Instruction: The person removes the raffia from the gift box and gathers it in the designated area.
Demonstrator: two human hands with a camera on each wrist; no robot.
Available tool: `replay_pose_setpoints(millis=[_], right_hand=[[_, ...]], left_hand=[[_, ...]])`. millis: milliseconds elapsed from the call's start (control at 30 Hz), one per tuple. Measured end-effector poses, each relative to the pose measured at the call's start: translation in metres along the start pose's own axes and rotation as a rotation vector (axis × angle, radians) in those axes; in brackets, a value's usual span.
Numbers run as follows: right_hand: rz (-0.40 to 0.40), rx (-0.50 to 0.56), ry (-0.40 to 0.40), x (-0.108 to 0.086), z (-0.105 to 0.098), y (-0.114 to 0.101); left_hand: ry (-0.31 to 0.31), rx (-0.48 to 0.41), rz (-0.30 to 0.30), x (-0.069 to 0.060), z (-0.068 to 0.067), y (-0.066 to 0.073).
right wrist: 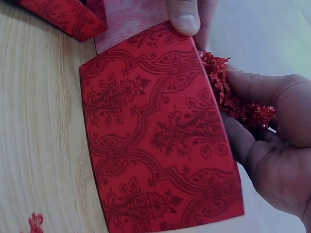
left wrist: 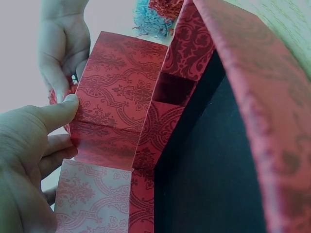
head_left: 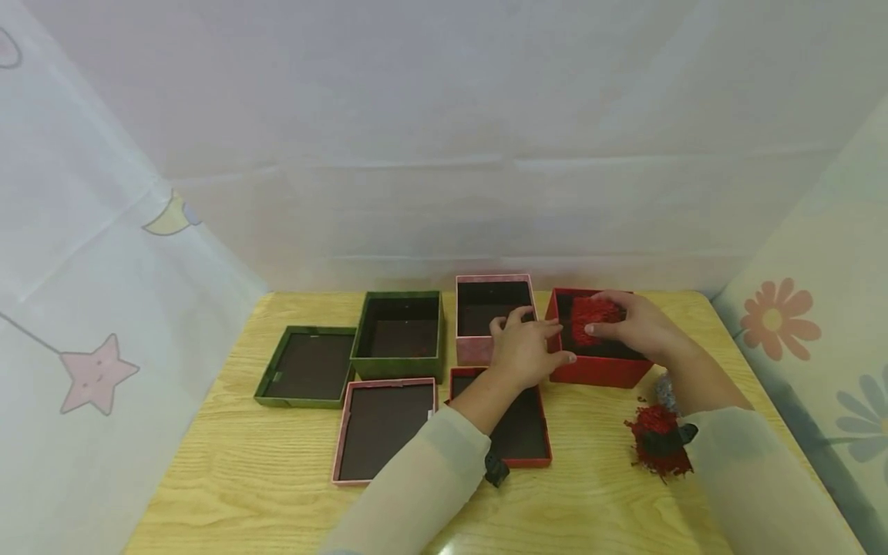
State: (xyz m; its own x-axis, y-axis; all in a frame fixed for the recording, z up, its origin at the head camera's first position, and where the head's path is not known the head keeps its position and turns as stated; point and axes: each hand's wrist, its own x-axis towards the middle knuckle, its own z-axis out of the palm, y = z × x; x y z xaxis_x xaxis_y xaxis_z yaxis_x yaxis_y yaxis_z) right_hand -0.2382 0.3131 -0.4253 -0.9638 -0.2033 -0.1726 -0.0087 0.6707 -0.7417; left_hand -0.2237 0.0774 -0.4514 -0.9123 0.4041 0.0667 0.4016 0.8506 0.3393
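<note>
The red patterned box stands at the right of the back row. My right hand holds a clump of red shredded paper at the box's opening. In the right wrist view, its thumb and fingers close round that paper beside the rim. My left hand grips the box's near left corner, thumb on the front wall. Its fingers reach past the rim, partly hidden in the left wrist view. The pink box stands just left of the red one.
A green box stands left of the pink one. Lids lie in front and to the left: green, pink and red. More red shreds and a bluish-grey clump lie by the right forearm.
</note>
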Motion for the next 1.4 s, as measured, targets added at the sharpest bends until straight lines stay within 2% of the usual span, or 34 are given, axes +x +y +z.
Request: replay_pose_setpoints(millis=[300, 500, 733, 933, 1300, 1400], right_hand=[[-0.051, -0.057, 0.017, -0.023, -0.005, -0.007], [-0.039, -0.068, 0.013, -0.041, -0.005, -0.011], [-0.042, -0.019, -0.007, -0.066, -0.004, -0.009], [-0.065, -0.019, -0.012, -0.081, -0.002, -0.004], [-0.064, 0.056, -0.062, -0.097, 0.008, 0.002], [-0.042, 0.096, -0.094, -0.1, 0.014, 0.006]], left_hand=[[-0.009, -0.004, -0.005, 0.002, 0.003, -0.001], [-0.014, -0.003, -0.004, 0.001, 0.005, 0.0], [-0.001, -0.014, 0.01, 0.0, 0.005, 0.0], [0.006, -0.011, 0.005, -0.001, 0.005, -0.001], [0.008, 0.001, -0.004, -0.003, 0.003, -0.001], [0.008, 0.009, -0.005, -0.002, 0.003, 0.0]])
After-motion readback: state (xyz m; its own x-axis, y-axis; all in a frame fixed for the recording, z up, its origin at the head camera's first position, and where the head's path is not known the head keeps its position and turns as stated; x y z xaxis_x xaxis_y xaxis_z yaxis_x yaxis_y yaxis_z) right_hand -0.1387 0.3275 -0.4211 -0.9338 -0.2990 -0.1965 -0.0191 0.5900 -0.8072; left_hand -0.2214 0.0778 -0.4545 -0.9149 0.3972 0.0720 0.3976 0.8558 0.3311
